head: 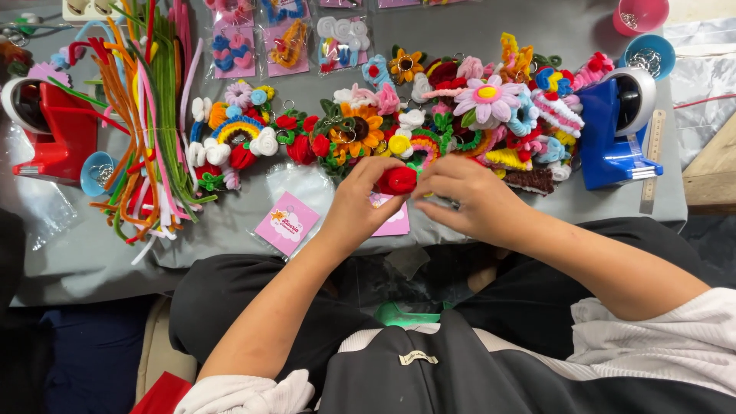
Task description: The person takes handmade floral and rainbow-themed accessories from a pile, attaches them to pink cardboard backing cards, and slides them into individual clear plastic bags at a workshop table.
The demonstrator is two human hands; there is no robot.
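Observation:
My left hand (pixel 360 203) and my right hand (pixel 468 201) meet over the near edge of a grey table (pixel 92 253). Between their fingers sits a small red fuzzy pipe-cleaner piece (pixel 397 180), held by both hands. Just behind it lies a wide heap of colourful pipe-cleaner flowers and charms (pixel 429 123). Pink backing cards in clear bags (pixel 287 222) lie flat under and beside my left hand.
A bundle of loose pipe cleaners (pixel 149 123) lies at the left, beside a red tape dispenser (pixel 50 130) and a small blue bowl (pixel 96 172). A blue tape dispenser (pixel 613 130), a ruler (pixel 652 161) and two bowls (pixel 648 54) stand at the right. Packaged charms (pixel 287 46) line the far edge.

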